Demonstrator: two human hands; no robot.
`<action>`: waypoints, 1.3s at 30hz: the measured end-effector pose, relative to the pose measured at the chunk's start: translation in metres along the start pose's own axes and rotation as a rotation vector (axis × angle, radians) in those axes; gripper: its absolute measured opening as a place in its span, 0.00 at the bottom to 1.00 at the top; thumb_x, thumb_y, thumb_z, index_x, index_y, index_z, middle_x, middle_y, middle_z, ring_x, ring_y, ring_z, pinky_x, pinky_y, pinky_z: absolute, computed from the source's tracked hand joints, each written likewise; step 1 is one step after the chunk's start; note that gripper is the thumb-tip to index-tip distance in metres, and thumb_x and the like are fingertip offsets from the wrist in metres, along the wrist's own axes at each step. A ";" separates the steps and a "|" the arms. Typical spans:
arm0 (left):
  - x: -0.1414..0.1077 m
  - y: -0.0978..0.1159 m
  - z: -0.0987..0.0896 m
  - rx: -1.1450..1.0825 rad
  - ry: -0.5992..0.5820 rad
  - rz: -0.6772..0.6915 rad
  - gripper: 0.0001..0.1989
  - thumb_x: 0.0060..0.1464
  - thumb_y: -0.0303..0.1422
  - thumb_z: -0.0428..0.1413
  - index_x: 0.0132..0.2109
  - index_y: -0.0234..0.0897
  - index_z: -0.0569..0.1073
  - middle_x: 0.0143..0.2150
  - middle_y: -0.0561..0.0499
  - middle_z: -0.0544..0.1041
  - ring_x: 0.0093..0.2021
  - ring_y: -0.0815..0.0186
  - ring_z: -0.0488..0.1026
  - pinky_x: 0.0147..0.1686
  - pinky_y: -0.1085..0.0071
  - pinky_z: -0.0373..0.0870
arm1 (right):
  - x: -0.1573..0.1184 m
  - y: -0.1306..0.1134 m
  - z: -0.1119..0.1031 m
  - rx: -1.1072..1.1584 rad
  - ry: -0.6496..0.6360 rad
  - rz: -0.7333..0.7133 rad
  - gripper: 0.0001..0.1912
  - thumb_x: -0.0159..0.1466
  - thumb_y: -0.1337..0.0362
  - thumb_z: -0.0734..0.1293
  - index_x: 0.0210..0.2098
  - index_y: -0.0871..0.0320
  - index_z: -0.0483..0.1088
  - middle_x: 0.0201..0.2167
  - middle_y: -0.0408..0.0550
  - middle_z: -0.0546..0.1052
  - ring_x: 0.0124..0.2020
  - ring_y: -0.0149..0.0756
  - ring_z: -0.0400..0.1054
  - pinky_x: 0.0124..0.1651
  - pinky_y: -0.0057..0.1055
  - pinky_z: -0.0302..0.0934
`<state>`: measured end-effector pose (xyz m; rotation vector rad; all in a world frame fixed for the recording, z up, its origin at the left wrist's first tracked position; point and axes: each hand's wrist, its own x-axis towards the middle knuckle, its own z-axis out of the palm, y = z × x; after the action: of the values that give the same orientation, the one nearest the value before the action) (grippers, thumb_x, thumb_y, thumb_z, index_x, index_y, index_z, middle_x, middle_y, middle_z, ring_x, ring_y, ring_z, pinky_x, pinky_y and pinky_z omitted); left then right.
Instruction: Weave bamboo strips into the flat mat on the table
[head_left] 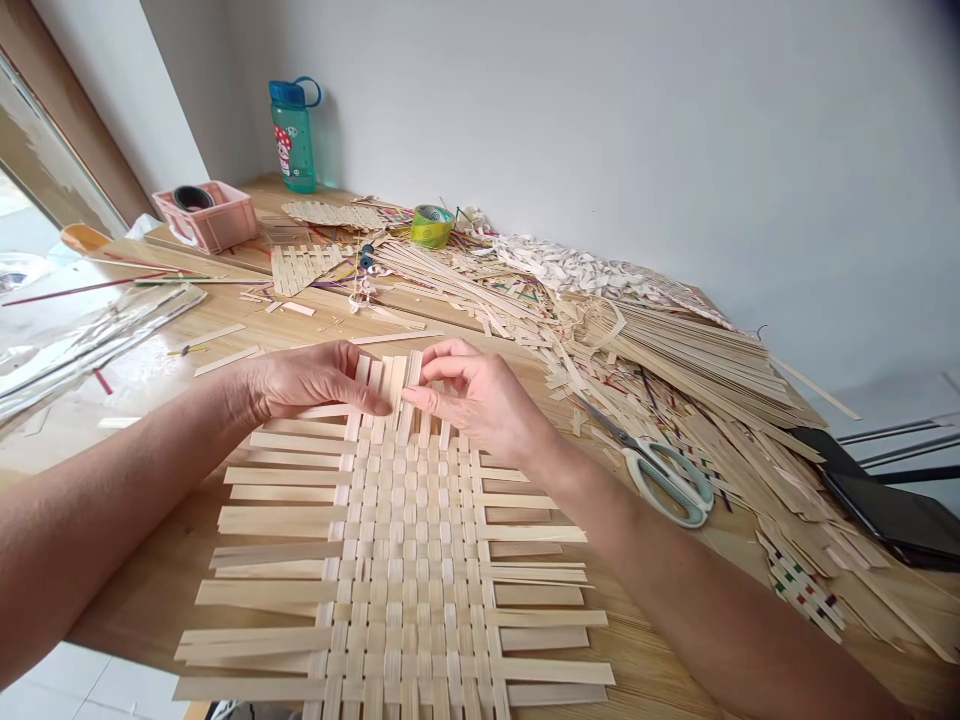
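A woven mat of pale wood strips (409, 540) lies before me, its loose strip ends sticking out on both sides and at the far edge. At that far edge my left hand (322, 382) is closed, with the thumb pressed on the upright strips and the fingers hidden behind them. Close beside it, my right hand (472, 395) pinches one upright strip (412, 385) between thumb and fingers. Several strip ends stand up between the two hands.
Scissors (667, 480) lie right of the mat, near a fan of loose strips (697, 360). Farther back are a tape roll (431, 228), a pink basket (217, 220) and a teal bottle (296, 140). A black phone (892, 505) rests at the right.
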<state>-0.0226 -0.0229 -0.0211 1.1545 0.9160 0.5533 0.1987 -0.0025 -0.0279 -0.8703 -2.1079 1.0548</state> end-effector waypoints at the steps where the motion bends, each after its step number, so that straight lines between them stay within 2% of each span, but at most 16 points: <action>1: 0.000 0.000 0.000 0.008 -0.003 0.002 0.07 0.43 0.27 0.68 0.30 0.29 0.80 0.27 0.51 0.80 0.27 0.71 0.71 0.33 0.75 0.66 | 0.001 0.000 0.000 0.043 -0.008 0.031 0.10 0.58 0.55 0.74 0.27 0.54 0.76 0.43 0.50 0.73 0.43 0.40 0.68 0.48 0.40 0.64; 5: -0.001 -0.001 -0.002 0.037 0.009 -0.005 0.07 0.45 0.28 0.68 0.29 0.28 0.80 0.25 0.52 0.79 0.26 0.73 0.69 0.32 0.75 0.66 | 0.001 -0.002 -0.001 0.151 -0.015 0.106 0.17 0.55 0.50 0.76 0.25 0.58 0.76 0.43 0.49 0.72 0.40 0.36 0.67 0.45 0.38 0.63; 12: -0.001 -0.002 -0.003 0.020 -0.014 -0.019 0.09 0.45 0.30 0.69 0.29 0.27 0.80 0.26 0.51 0.79 0.26 0.72 0.70 0.31 0.76 0.66 | 0.003 0.005 -0.004 0.136 -0.047 0.066 0.05 0.59 0.65 0.72 0.27 0.58 0.77 0.39 0.47 0.73 0.41 0.34 0.69 0.44 0.35 0.64; 16: -0.001 -0.001 -0.002 0.057 -0.011 -0.047 0.10 0.46 0.31 0.69 0.28 0.26 0.79 0.24 0.51 0.78 0.25 0.73 0.69 0.31 0.75 0.66 | 0.004 0.009 0.000 0.076 0.000 0.030 0.03 0.58 0.66 0.74 0.29 0.58 0.79 0.37 0.46 0.73 0.36 0.31 0.68 0.40 0.32 0.63; 20: -0.001 0.000 -0.003 0.042 0.002 -0.062 0.12 0.45 0.32 0.70 0.29 0.25 0.78 0.25 0.51 0.78 0.25 0.72 0.69 0.32 0.75 0.67 | 0.002 0.007 0.001 -0.034 0.057 -0.030 0.02 0.58 0.65 0.74 0.29 0.57 0.80 0.31 0.43 0.72 0.28 0.27 0.62 0.33 0.30 0.58; 25: -0.002 0.002 -0.003 0.013 -0.015 -0.074 0.15 0.43 0.32 0.71 0.34 0.25 0.79 0.29 0.50 0.80 0.29 0.71 0.72 0.33 0.75 0.67 | 0.001 0.004 -0.002 -0.097 0.067 -0.060 0.06 0.59 0.66 0.74 0.27 0.60 0.75 0.27 0.40 0.70 0.26 0.24 0.60 0.31 0.28 0.57; 30: -0.004 -0.002 -0.008 0.001 -0.048 -0.088 0.15 0.45 0.32 0.70 0.38 0.25 0.79 0.34 0.46 0.82 0.33 0.67 0.75 0.37 0.73 0.71 | -0.001 0.000 -0.010 -0.012 0.114 -0.036 0.12 0.56 0.64 0.75 0.30 0.59 0.68 0.25 0.38 0.69 0.25 0.25 0.60 0.29 0.26 0.57; 34: -0.005 -0.004 -0.011 -0.019 -0.053 -0.089 0.13 0.46 0.31 0.70 0.36 0.26 0.79 0.33 0.46 0.83 0.31 0.68 0.76 0.36 0.72 0.72 | -0.006 -0.010 -0.013 -0.004 0.016 -0.014 0.07 0.58 0.67 0.73 0.26 0.60 0.72 0.24 0.39 0.70 0.25 0.25 0.61 0.29 0.27 0.58; 36: -0.005 -0.003 -0.011 -0.028 -0.037 -0.082 0.12 0.45 0.31 0.70 0.35 0.26 0.79 0.32 0.47 0.82 0.31 0.68 0.76 0.36 0.72 0.72 | -0.008 -0.013 -0.012 -0.059 -0.035 -0.020 0.03 0.58 0.70 0.72 0.28 0.60 0.76 0.25 0.40 0.71 0.26 0.25 0.62 0.30 0.27 0.58; 39: -0.004 -0.004 -0.012 -0.008 -0.022 -0.072 0.13 0.44 0.31 0.71 0.35 0.26 0.79 0.31 0.48 0.82 0.31 0.68 0.75 0.37 0.71 0.72 | -0.010 -0.014 -0.008 -0.124 -0.043 -0.023 0.03 0.58 0.71 0.71 0.30 0.59 0.78 0.26 0.41 0.72 0.27 0.25 0.64 0.31 0.27 0.59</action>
<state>-0.0351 -0.0206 -0.0247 1.1142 0.9317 0.4847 0.2072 -0.0129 -0.0147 -0.8866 -2.2340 0.9465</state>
